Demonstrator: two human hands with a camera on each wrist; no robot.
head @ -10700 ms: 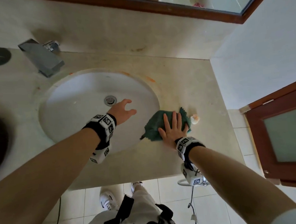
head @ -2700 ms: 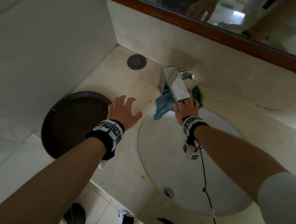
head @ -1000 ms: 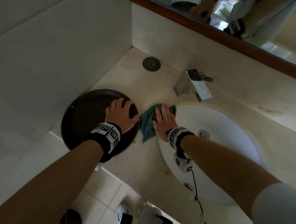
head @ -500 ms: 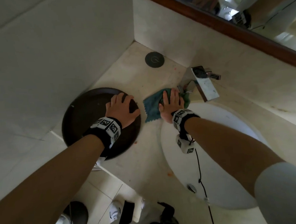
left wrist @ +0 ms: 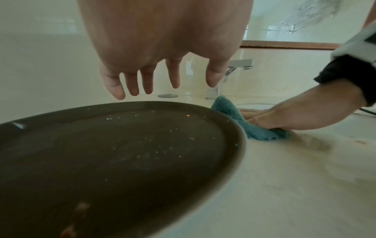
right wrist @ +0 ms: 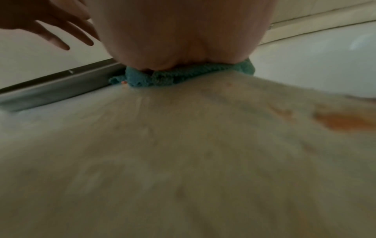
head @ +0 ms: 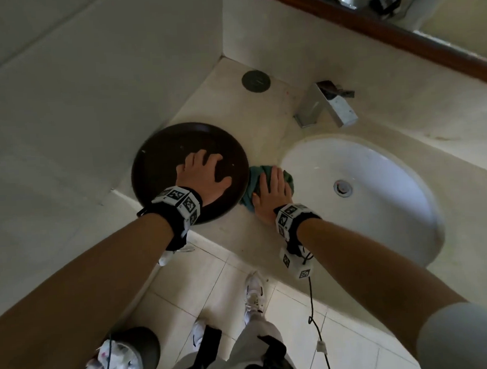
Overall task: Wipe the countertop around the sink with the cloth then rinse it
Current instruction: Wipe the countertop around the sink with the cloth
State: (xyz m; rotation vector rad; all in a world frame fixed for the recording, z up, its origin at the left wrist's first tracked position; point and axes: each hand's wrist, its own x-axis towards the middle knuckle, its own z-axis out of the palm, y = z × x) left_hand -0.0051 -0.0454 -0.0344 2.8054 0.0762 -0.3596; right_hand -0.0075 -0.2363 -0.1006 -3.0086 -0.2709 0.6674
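The teal cloth (head: 255, 175) (left wrist: 230, 111) (right wrist: 183, 76) lies bunched on the beige countertop (head: 239, 227) in the strip between the dark round tray (head: 155, 167) and the white sink (head: 379, 181). My right hand (head: 271, 191) (left wrist: 284, 117) presses flat on the cloth with straight fingers. My left hand (head: 204, 172) (left wrist: 154, 80) hovers open above the tray, fingers spread, holding nothing. The chrome tap (head: 326, 105) stands behind the sink.
The dark tray (left wrist: 122, 153) takes up the counter's left corner against the wall, with crumbs on it. An orange stain (right wrist: 341, 121) marks the counter near the sink rim. A round dark cap (head: 256, 81) sits in the back corner. A bin (head: 119, 363) stands on the floor.
My right hand has drawn the cloth from beside the tap back toward the front edge, along the gap between tray and sink. My left hand has shifted further over the tray.
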